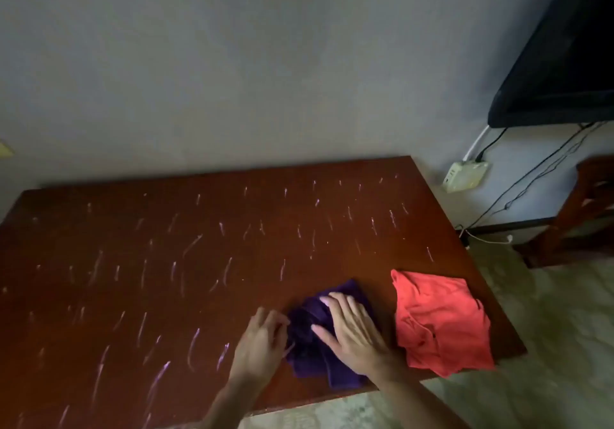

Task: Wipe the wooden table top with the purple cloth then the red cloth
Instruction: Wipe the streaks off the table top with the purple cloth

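Observation:
A dark reddish wooden table top (199, 246) carries many pale streaks across most of its surface. Near its front right, a crumpled purple cloth (309, 339) lies flat. My right hand (352, 329) rests palm down on top of this cloth with fingers spread. My left hand (262, 342) touches the cloth's left edge, fingers curled at the fabric. A red cloth (442, 322) lies loosely folded just to the right of the purple one, by the table's right edge, untouched.
A grey wall stands right behind the table. At the right are a dark screen (561, 53), a wall socket box (465, 176) with cables trailing to the floor, and a wooden furniture piece (584, 209). Pale patterned floor lies beyond the table's right and front edges.

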